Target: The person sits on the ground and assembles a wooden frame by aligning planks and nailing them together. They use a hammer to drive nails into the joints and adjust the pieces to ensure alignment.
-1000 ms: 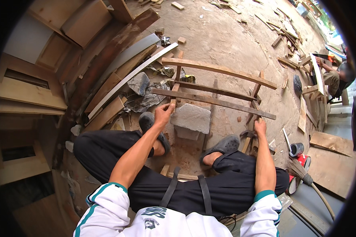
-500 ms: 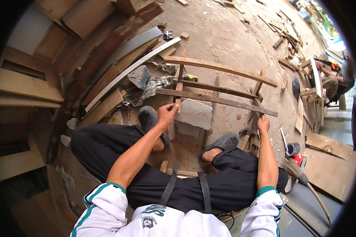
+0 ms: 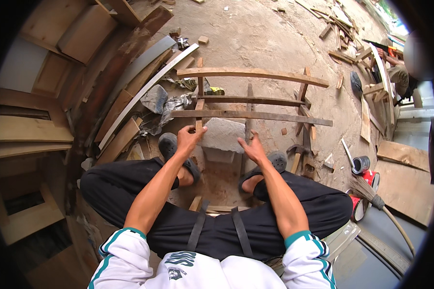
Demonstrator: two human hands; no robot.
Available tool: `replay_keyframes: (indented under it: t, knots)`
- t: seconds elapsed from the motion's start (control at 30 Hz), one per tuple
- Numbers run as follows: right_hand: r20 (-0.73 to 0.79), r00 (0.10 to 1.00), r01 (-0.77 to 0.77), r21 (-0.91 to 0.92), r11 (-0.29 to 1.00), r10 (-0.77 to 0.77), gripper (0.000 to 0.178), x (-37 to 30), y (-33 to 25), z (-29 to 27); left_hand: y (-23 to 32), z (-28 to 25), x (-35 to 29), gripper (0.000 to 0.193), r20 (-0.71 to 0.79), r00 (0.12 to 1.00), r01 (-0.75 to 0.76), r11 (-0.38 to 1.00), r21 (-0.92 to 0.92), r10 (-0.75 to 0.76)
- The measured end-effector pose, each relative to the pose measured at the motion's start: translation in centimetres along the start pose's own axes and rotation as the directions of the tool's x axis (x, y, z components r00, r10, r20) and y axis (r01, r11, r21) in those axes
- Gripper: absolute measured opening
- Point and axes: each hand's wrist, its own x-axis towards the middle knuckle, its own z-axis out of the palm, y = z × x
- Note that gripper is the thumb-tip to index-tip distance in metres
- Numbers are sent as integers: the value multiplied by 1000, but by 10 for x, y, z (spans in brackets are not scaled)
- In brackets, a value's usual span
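Note:
A wooden frame (image 3: pixel 265 115) of long slats across shorter crosspieces lies in front of me, its near slat passing just beyond a grey concrete block (image 3: pixel 223 133). My left hand (image 3: pixel 188 139) has thumb and fingers closed about the near end of the frame's left crosspiece. By the right edge of the block is my right hand (image 3: pixel 253 148), thumb and forefinger apart, holding nothing. A narrow upright-looking stick (image 3: pixel 249 94) runs under the slats close to it. To the right of my right foot, a hammer (image 3: pixel 297 156) rests on the ground.
Boards and scrap wood (image 3: pixel 130 96) are stacked at the left beside cabinet-like panels (image 3: pixel 29 127). At the right are an open can (image 3: pixel 360 164), a brush broom (image 3: pixel 366 190) and a plywood sheet (image 3: pixel 405 192). Another person (image 3: pixel 400 72) works at the far right.
My right hand has let go of the frame's right crosspiece and moved left to the concrete block. My left hand stays at the left crosspiece. The whole view has shifted slightly.

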Motion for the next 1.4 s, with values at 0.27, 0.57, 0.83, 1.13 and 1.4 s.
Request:
replay_keyframes:
  t: [0.27, 0.57, 0.83, 1.13, 1.4]
  knots:
    - [83, 987, -140, 20, 990, 138, 123, 19, 29, 56, 8, 5, 0, 43, 40, 999, -1, 1000, 18, 0]
    - [-2, 972, -235, 48, 971, 236, 113, -13, -19, 70, -5, -4, 2, 44, 33, 999, -25, 1000, 12, 24]
    - [41, 959, -283, 128, 950, 281, 119, -27, -42, 80, -1, -6, 4, 43, 37, 999, -24, 993, 111, 20]
    - [-80, 987, -149, -114, 982, 141, 125, -27, -38, 73, 6, -15, 9, 44, 105, 993, -72, 970, 231, 48]
    - [144, 985, 169, -636, 753, -99, 134, -31, -77, 55, 14, -6, 4, 50, -22, 994, -97, 930, 354, 112]
